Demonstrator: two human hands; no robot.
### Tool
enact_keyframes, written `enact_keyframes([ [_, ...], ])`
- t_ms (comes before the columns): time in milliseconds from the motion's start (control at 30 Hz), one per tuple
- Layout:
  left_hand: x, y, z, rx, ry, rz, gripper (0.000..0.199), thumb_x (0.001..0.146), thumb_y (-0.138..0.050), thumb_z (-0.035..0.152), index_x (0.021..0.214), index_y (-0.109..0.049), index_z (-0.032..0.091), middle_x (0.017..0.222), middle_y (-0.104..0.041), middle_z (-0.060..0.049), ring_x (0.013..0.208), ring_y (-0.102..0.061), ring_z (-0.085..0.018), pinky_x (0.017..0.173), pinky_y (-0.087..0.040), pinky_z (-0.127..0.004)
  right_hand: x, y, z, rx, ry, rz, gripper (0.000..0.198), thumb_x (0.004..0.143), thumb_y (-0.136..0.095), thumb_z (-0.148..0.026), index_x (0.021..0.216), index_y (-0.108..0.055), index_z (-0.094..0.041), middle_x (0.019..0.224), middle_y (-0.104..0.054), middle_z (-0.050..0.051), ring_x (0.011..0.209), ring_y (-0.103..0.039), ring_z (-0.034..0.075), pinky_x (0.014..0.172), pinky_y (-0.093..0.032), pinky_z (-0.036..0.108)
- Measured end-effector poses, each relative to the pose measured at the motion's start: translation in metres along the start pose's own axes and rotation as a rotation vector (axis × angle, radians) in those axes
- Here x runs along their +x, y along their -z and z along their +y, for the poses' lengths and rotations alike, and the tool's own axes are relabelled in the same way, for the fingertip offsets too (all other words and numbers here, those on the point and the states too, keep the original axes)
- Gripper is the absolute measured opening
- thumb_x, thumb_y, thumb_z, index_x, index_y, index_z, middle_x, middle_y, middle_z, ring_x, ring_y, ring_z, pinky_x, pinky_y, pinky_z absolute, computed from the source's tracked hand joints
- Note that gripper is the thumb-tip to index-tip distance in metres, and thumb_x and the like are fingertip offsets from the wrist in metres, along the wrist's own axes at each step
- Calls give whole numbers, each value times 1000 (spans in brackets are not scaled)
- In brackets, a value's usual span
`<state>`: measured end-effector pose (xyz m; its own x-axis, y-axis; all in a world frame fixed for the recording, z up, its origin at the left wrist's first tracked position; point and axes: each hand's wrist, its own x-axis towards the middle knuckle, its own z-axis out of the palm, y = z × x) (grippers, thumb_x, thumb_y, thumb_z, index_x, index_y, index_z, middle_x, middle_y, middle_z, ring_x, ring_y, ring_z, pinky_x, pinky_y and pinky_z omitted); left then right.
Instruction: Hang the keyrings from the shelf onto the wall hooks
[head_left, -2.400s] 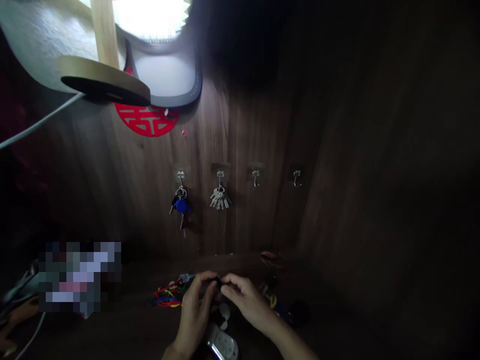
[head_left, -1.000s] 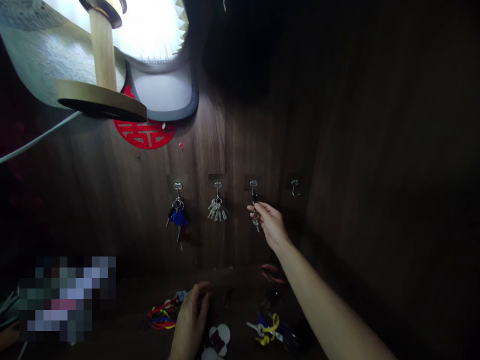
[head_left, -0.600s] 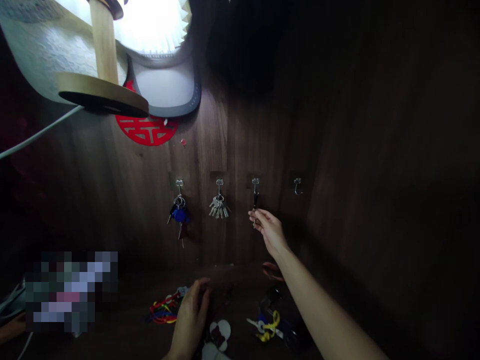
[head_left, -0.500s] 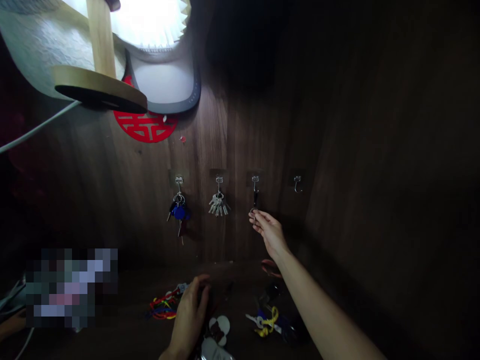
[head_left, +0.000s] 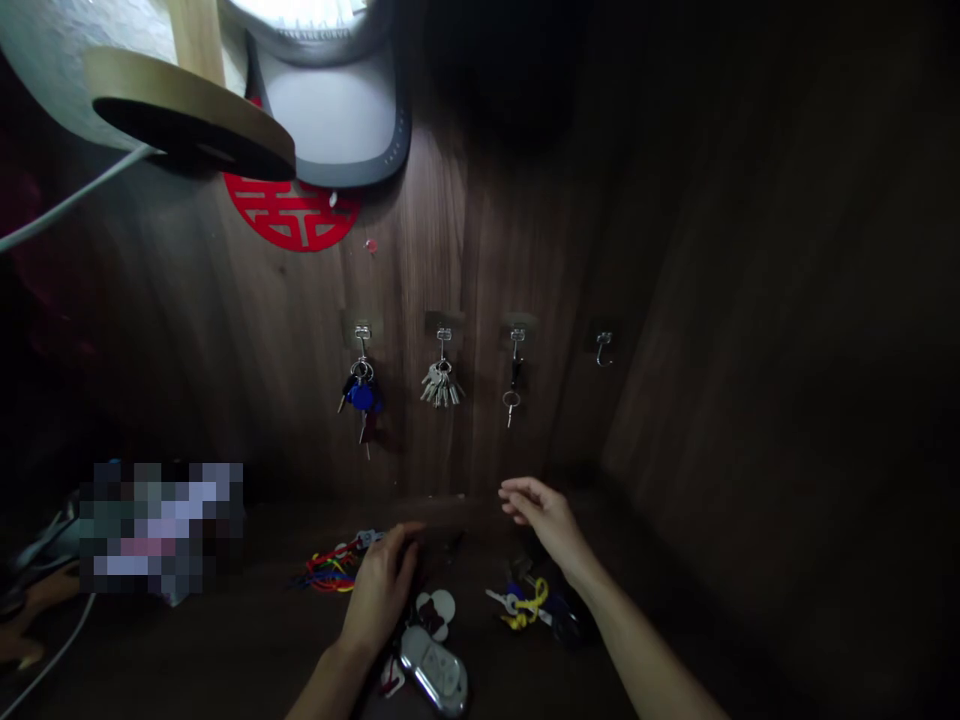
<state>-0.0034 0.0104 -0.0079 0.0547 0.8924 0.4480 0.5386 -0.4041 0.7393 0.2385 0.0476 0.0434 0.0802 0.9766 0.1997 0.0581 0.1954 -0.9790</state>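
My left hand (head_left: pixel 382 580) rests on the dark wooden surface with its fingers stretched out, beside a bundle of colourful cords with keys (head_left: pixel 334 567). Near its wrist lie a silver remote fob (head_left: pixel 436 668) and a white flower-shaped tag (head_left: pixel 441 608). My right hand (head_left: pixel 546 522) hovers over the surface, fingers loosely bent and apart from the thumb, holding nothing. Below it are keys with a yellow cord (head_left: pixel 531 604). Above, a key on a ring (head_left: pixel 511 402) hangs from the third wall hook (head_left: pixel 518 336), apart from my hand.
Left of that key hang a silver key bunch (head_left: pixel 442 385) and keys with a blue tag (head_left: pixel 363 398). A fourth hook (head_left: pixel 604 348) is at the right. A lamp base (head_left: pixel 191 90), a cap (head_left: pixel 330 120) and a red paper cutout (head_left: pixel 300 215) are upper left.
My right hand has let go of the hanging key and moved down, away from the hook. The left hand stays in about the same place. The view has tilted slightly downward.
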Motion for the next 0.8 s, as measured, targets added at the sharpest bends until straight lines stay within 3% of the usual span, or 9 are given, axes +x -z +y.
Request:
enact_keyframes([
  [267,0,5,-3,21,-12,12,27,88,-39,27,105,-59,24,100,-68,-3,97,-63,-21,87,-48,-36,-34,-14,27,-427,228,-166,18,80,-51,-31,79,-68,-24,80,-70,2,78,-65,20,72,-48,31],
  [367,0,8,-7,42,-14,12,25,88,-40,27,104,-59,25,98,-69,-2,95,-64,-20,86,-48,-35,-39,-12,34,-452,232,-130,19,81,-50,-33,81,-67,-26,81,-71,2,80,-66,21,73,-49,31],
  [567,0,14,-4,114,-6,-37,22,87,-43,31,100,-61,25,92,-71,-2,90,-66,-21,84,-48,-34,-35,1,48,-266,139,45,27,78,-53,-47,82,-65,-23,77,-71,6,67,-67,21,62,-52,32],
  [800,-4,15,4,296,-46,-174,20,75,-62,31,94,-66,26,93,-71,-3,92,-63,-24,86,-45,-37,-32,13,56,-522,203,69,18,81,-47,-33,83,-64,-26,80,-71,3,76,-68,22,70,-51,35],
])
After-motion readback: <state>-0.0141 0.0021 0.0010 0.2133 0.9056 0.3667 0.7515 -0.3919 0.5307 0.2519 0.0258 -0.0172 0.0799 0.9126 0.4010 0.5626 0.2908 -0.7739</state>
